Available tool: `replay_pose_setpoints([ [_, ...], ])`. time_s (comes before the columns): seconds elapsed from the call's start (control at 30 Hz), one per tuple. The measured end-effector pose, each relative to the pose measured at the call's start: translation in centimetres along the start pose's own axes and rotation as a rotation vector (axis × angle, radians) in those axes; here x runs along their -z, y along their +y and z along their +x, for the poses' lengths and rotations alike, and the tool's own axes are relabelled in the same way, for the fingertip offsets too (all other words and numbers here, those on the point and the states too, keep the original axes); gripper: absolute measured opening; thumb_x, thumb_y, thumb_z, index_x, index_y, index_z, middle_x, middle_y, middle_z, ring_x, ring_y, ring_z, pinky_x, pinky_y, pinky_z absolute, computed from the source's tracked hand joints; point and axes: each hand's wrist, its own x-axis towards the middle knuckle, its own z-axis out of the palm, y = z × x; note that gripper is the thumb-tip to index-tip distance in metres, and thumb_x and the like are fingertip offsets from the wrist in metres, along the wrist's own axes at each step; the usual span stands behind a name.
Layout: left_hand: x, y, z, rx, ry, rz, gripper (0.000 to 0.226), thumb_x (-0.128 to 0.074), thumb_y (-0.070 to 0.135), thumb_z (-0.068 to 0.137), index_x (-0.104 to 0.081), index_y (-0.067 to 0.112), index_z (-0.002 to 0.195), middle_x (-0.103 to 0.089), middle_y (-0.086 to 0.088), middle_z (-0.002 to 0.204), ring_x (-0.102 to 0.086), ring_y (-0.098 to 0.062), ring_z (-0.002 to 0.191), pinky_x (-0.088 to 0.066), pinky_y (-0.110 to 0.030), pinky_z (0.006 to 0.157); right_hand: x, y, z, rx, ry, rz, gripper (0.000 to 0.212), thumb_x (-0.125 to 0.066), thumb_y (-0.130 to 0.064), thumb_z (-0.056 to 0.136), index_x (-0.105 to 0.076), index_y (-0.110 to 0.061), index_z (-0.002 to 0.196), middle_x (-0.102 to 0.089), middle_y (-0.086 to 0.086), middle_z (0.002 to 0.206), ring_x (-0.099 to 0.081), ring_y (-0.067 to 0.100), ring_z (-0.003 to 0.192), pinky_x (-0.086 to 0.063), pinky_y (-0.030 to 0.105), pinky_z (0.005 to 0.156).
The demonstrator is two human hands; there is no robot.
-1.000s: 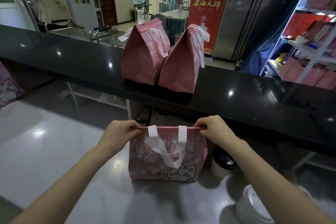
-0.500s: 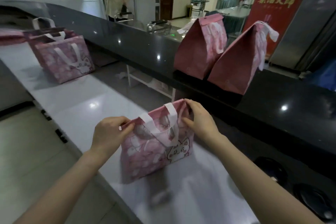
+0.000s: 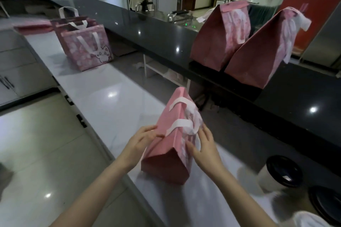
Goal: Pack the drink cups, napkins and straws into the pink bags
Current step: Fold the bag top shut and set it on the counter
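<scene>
Both hands are laid against the pink bag (image 3: 173, 145), which is placed near the front edge of the white bench (image 3: 103, 86). The left hand (image 3: 143, 140) is set on the plain side panel, with its fingers almost straight and nothing enclosed by them. The right hand (image 3: 204, 145) is spread flat on the printed face, just beside the white handles (image 3: 182, 125), and nothing is gripped by it either. The bag is therefore steadied between two flat hands and not pinched.

A change is noted against one second ago. Then the upper rim was pinched at both ends and the printed face was turned to the camera. Now the rim is released, the narrow end is presented to the camera, and the bag is leaned away from the person. The mouth is folded shut. Whether the base is fully rested on the bench cannot be told.

From this it is judged that this bag is packed and closed, and that it is being made ready to be put away, perhaps onto the dark upper bench (image 3: 156, 29). There a first closed bag (image 3: 221, 37) and a second closed bag (image 3: 262, 49) are already stood.

Further left an open cat-print bag (image 3: 84, 46) is seen, and at the right a black-lidded cup (image 3: 284, 171) and another lidded cup (image 3: 324, 202). More packing is thus judged to remain.
</scene>
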Motion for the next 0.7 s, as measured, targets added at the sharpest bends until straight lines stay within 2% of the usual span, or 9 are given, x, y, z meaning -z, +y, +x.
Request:
replay_pose_setpoints([
  [0.07, 0.2, -1.7, -0.6, 0.122, -0.074, 0.006, 0.046, -0.06, 0.032, 0.089, -0.054, 0.022, 0.133, -0.047, 0.005, 0.142, -0.04, -0.007, 0.134, -0.031, -0.024, 0.109, -1.0, 0.9, -2.1, -0.035, 0.055, 0.104, 0.07, -0.061, -0.033, 0.092, -0.024, -0.025, 0.151, -0.018, -0.004, 0.157, -0.013, 0.011, 0.146, -0.014, 0.022, 0.113],
  [0.17, -0.4, -3.7, -1.6, 0.202, -0.117, -0.071, 0.057, -0.061, 0.019, 0.094, -0.035, 0.022, 0.145, -0.039, 0.002, 0.149, -0.036, -0.009, 0.137, -0.033, -0.026, 0.11, -2.7, 1.6, -4.6, -0.111, -0.038, 0.352, 0.057, -0.059, -0.02, 0.093, -0.033, -0.041, 0.139, -0.036, -0.007, 0.143, -0.035, 0.018, 0.139, -0.032, 0.04, 0.114],
  [0.23, -0.6, -4.5, -2.0, 0.198, -0.112, -0.104, 0.065, -0.064, 0.023, 0.092, -0.03, 0.023, 0.147, -0.037, 0.003, 0.15, -0.036, -0.006, 0.137, -0.034, -0.025, 0.109, -3.5, 2.1, -5.6, -0.081, -0.115, 0.356, 0.057, -0.055, -0.017, 0.089, -0.031, -0.046, 0.133, -0.038, -0.016, 0.143, -0.039, 0.013, 0.137, -0.034, 0.042, 0.113],
  [0.3, -0.6, -5.1, -2.0, 0.199, -0.142, -0.105, 0.08, -0.074, 0.03, 0.081, -0.029, 0.024, 0.147, -0.039, 0.005, 0.149, -0.04, -0.005, 0.135, -0.037, -0.028, 0.11, -3.7, 2.2, -6.0, -0.05, -0.194, 0.339, 0.07, -0.054, -0.024, 0.078, -0.025, -0.049, 0.137, -0.027, -0.028, 0.146, -0.032, 0.007, 0.139, -0.031, 0.041, 0.115],
  [0.33, -0.6, -5.5, -2.0, 0.205, -0.152, -0.094, 0.087, -0.077, 0.027, 0.073, -0.03, 0.025, 0.147, -0.043, 0.005, 0.146, -0.046, -0.004, 0.13, -0.042, -0.027, 0.106, -3.7, 2.3, -5.9, -0.031, -0.232, 0.315, 0.079, -0.057, -0.025, 0.074, -0.02, -0.051, 0.139, -0.022, -0.03, 0.148, -0.027, 0.006, 0.141, -0.03, 0.039, 0.115],
  [0.4, -0.6, -6.1, -1.8, 0.199, -0.14, -0.057, 0.094, -0.085, 0.016, 0.065, -0.035, 0.027, 0.144, -0.055, 0.004, 0.135, -0.059, -0.002, 0.114, -0.05, -0.02, 0.089, -4.1, 2.2, -5.5, 0.026, -0.244, 0.22, 0.094, -0.065, -0.026, 0.07, -0.011, -0.048, 0.143, -0.019, -0.02, 0.154, -0.021, 0.009, 0.144, -0.026, 0.031, 0.115],
  [0.5, -0.8, -6.7, -0.9, 0.129, -0.077, 0.042, 0.09, -0.085, 0.009, 0.063, -0.043, 0.037, 0.136, -0.065, 0.007, 0.119, -0.066, -0.003, 0.101, -0.051, -0.014, 0.079, -5.2, 1.3, -4.3, 0.037, -0.161, 0.146, 0.105, -0.076, -0.021, 0.073, -0.006, -0.044, 0.148, -0.02, -0.005, 0.158, -0.021, 0.014, 0.145, -0.026, 0.032, 0.116],
  [0.6, -0.4, -6.7, 0.3, 0.057, -0.028, 0.06, 0.081, -0.073, 0.015, 0.059, -0.042, 0.054, 0.122, -0.064, 0.023, 0.112, -0.061, 0.01, 0.101, -0.046, -0.008, 0.08, -6.2, -0.4, -3.1, 0.021, -0.098, 0.127, 0.112, -0.076, -0.015, 0.073, -0.001, -0.062, 0.141, -0.024, -0.013, 0.157, -0.026, 0.009, 0.142, -0.029, 0.02, 0.109],
  [0.7, 1.7, -6.4, 1.6, 0.007, -0.023, 0.048, 0.082, -0.07, 0.016, 0.06, -0.039, 0.062, 0.119, -0.063, 0.036, 0.106, -0.057, 0.017, 0.1, -0.042, -0.002, 0.078, -7.2, -2.6, -1.3, -0.015, -0.02, 0.159, 0.111, -0.076, -0.013, 0.07, -0.007, -0.068, 0.138, -0.031, -0.028, 0.148, -0.036, 0.001, 0.133, -0.033, 0.003, 0.095],
])
